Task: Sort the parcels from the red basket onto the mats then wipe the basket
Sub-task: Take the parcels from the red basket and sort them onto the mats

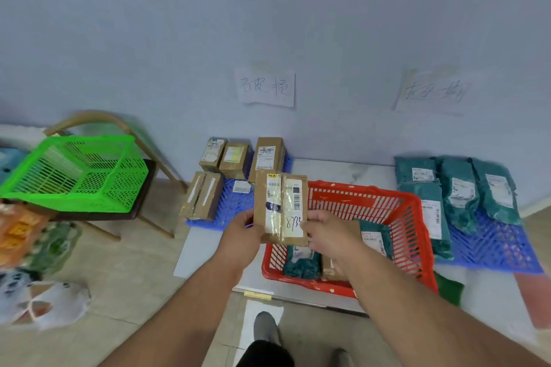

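Head view looks down, close over floor (pixel 134 262)

- The left blue plastic lattice mat (pixel 238 202) had bare grid along its near edge and right of the flat taped carton (pixel 202 196); four brown cardboard boxes crowded its far edge.
- The right blue lattice mat (pixel 492 247) was open at its near right corner; teal plastic mailer bags (pixel 459 188) filled the rest.
- The red slatted plastic basket (pixel 417 217) stood between both mats, its far half unoccupied.
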A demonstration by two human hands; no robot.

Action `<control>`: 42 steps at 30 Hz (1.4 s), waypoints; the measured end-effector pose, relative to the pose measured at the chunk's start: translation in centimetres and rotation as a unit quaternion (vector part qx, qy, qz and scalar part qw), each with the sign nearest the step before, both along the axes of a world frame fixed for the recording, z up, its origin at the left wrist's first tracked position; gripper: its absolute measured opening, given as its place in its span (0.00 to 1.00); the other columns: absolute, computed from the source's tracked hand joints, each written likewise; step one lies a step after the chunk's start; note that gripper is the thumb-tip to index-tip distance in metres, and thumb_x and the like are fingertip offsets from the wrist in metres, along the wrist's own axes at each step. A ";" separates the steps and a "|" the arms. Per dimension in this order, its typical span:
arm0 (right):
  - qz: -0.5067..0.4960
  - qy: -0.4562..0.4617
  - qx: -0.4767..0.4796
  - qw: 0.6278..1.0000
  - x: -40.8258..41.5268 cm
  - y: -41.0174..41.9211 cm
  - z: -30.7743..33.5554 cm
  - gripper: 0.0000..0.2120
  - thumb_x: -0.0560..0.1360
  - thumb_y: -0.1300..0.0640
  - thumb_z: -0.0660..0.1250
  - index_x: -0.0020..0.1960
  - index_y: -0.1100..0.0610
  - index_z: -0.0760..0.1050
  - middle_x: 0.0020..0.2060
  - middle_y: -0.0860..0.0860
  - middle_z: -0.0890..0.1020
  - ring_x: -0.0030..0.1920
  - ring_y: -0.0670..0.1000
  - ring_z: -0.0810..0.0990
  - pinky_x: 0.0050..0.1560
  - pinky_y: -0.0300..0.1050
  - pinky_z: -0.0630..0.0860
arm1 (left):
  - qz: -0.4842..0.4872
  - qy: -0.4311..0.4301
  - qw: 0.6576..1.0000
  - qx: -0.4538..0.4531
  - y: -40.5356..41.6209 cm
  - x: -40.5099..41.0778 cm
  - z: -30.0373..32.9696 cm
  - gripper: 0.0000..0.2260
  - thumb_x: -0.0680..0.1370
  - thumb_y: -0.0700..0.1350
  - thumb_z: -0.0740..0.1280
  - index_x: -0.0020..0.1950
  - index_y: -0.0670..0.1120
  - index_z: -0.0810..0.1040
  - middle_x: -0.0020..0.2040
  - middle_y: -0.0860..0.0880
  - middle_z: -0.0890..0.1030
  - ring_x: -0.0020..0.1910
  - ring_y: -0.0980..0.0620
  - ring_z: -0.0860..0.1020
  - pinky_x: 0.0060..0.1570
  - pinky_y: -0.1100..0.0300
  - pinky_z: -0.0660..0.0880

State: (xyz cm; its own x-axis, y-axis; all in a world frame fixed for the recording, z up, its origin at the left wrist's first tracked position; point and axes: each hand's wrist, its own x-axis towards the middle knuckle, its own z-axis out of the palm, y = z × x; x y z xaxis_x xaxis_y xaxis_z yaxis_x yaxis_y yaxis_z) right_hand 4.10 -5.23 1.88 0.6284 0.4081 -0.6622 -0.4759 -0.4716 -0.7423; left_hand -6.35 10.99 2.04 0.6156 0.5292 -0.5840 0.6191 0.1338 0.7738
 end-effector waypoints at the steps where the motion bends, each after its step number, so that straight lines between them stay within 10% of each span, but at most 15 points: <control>1: 0.004 0.000 0.001 1.000 -0.4 0.8 -0.1 0.08 0.85 0.58 0.65 0.60 0.49 0.80 0.57 0.49 0.87 0.55 0.50 0.85 0.45 0.44 0.84 | -0.004 0.003 1.000 0.003 0.9 -0.3 -0.1 0.14 0.81 0.40 0.65 0.62 0.53 0.83 0.57 0.53 0.88 0.55 0.52 0.86 0.60 0.52 0.81; 9: 0.018 0.004 -0.029 0.999 -1.1 11.7 -2.1 0.06 0.82 0.55 0.68 0.50 0.46 0.82 0.54 0.50 0.88 0.57 0.53 0.86 0.66 0.55 0.82 | -0.010 0.035 0.999 -0.004 12.2 -1.1 -4.4 0.15 0.77 0.44 0.67 0.61 0.57 0.83 0.56 0.55 0.88 0.57 0.49 0.86 0.65 0.47 0.79; 14: -0.002 0.047 -0.082 0.996 -0.3 21.0 -8.3 0.11 0.80 0.60 0.67 0.56 0.52 0.86 0.45 0.53 0.88 0.40 0.48 0.80 0.39 0.42 0.74 | -0.017 0.063 0.998 -0.022 20.6 0.5 -8.6 0.11 0.81 0.42 0.66 0.54 0.56 0.84 0.52 0.55 0.88 0.53 0.51 0.86 0.55 0.56 0.82; 17: -0.025 0.108 -0.109 0.988 0.7 25.4 -13.2 0.11 0.80 0.62 0.67 0.54 0.50 0.85 0.50 0.50 0.88 0.44 0.47 0.83 0.42 0.43 0.79 | -0.040 0.088 0.995 -0.016 24.3 2.0 -12.5 0.10 0.84 0.44 0.65 0.50 0.58 0.82 0.49 0.58 0.85 0.50 0.57 0.82 0.42 0.66 0.75; 24: -0.065 0.133 -0.148 0.978 3.4 31.9 -23.9 0.15 0.82 0.64 0.65 0.42 0.46 0.78 0.43 0.44 0.84 0.44 0.47 0.83 0.54 0.46 0.82 | -0.115 0.170 0.979 -0.018 30.7 5.8 -23.1 0.11 0.81 0.39 0.63 0.56 0.50 0.84 0.51 0.50 0.88 0.53 0.47 0.85 0.46 0.60 0.80; 29: -0.082 0.146 -0.125 0.978 4.0 33.7 -27.6 0.13 0.81 0.65 0.64 0.55 0.53 0.85 0.49 0.49 0.87 0.44 0.48 0.84 0.38 0.35 0.76 | -0.155 0.194 0.969 -0.010 32.7 6.9 -27.1 0.12 0.79 0.38 0.63 0.58 0.48 0.82 0.54 0.47 0.87 0.56 0.43 0.84 0.52 0.52 0.82; 34: -0.076 0.134 -0.140 0.978 3.4 33.5 -26.0 0.14 0.82 0.65 0.65 0.43 0.49 0.77 0.34 0.43 0.77 0.31 0.40 0.75 0.24 0.28 0.67 | -0.196 0.203 0.956 -0.075 32.5 6.4 -26.1 0.14 0.81 0.41 0.66 0.64 0.53 0.82 0.59 0.55 0.85 0.58 0.51 0.82 0.48 0.60 0.76; 39: -0.088 0.141 -0.143 0.976 1.9 30.0 -21.0 0.15 0.78 0.57 0.70 0.35 0.54 0.69 0.30 0.48 0.71 0.31 0.46 0.67 0.35 0.42 0.68 | -0.146 0.218 0.958 -0.117 30.5 4.6 -23.3 0.13 0.80 0.42 0.68 0.64 0.52 0.80 0.62 0.49 0.82 0.58 0.48 0.79 0.57 0.56 0.74; 42: -0.126 0.158 -0.103 0.974 1.0 26.3 -16.6 0.18 0.72 0.52 0.71 0.54 0.64 0.80 0.42 0.63 0.83 0.43 0.49 0.75 0.59 0.58 0.84 | -0.130 0.196 0.963 -0.129 27.7 4.4 -21.0 0.27 0.70 0.48 0.71 0.71 0.51 0.79 0.67 0.49 0.81 0.65 0.48 0.79 0.72 0.48 0.73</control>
State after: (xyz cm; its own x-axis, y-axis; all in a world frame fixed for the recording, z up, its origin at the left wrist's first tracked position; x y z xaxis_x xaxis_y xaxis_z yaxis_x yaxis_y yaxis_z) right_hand 5.13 21.02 -14.73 0.4426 0.1059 -0.8904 -0.7850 -0.4343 -0.4418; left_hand -1.92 38.70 -18.94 0.4122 0.1931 -0.8904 0.8959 0.0922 0.4347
